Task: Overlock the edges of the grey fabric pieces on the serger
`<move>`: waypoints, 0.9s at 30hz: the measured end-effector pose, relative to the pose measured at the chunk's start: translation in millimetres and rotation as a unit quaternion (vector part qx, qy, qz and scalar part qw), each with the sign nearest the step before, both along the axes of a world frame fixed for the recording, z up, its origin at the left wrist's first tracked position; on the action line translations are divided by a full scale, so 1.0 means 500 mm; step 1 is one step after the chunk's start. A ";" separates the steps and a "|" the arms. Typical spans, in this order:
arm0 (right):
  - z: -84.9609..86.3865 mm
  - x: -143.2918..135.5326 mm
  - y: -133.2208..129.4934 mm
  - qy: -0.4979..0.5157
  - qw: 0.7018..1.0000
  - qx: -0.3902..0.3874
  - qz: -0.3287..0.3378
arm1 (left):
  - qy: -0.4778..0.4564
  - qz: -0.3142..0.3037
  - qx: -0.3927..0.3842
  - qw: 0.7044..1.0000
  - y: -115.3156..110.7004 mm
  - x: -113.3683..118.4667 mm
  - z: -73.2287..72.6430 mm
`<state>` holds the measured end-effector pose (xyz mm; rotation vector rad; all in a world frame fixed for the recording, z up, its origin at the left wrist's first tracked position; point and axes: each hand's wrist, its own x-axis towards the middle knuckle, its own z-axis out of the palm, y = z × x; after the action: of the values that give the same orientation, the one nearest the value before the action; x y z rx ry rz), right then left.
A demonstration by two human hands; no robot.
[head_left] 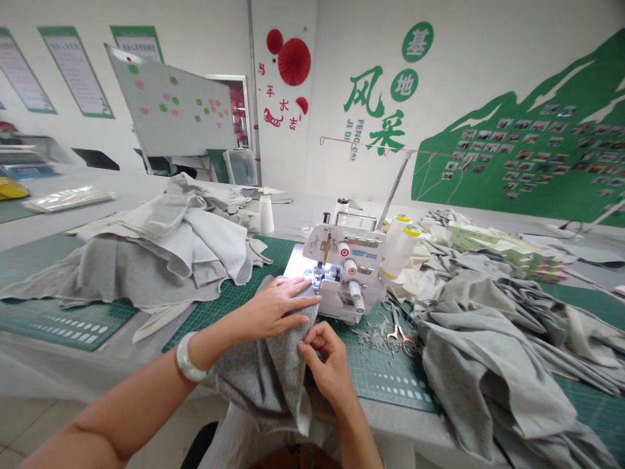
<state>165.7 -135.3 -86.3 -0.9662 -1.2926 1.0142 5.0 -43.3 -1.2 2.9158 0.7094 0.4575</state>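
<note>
Your cloth (254, 378) lay under your hands, its long axis running from the machine (342, 260) ahead back toward your lap, over the near edge of the desk (297, 215). Your left hand (280, 306), nearer the machine, pressed flat on it with fingers spread; your right hand (327, 358) seemed to pinch its right edge between thumb and finger (the far end was hidden by your left hand). Scissors (400, 339) lay just right of the machine, before the right pile (478, 339); the left pile (146, 254) spread beyond your left forearm.
</note>
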 end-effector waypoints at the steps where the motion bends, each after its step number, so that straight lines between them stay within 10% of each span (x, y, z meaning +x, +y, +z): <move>1: 0.000 0.000 0.000 -0.001 1.000 -0.002 0.002 | 0.000 0.001 0.002 1.000 0.001 -0.002 0.000; 27: -0.003 -0.003 0.002 0.000 1.000 -0.009 0.004 | -0.084 0.029 -0.026 0.996 0.017 -0.015 0.028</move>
<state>164.3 -134.5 -87.7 -0.9759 -1.2906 1.0321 -2.3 -34.6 12.7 2.7726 0.7704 0.6695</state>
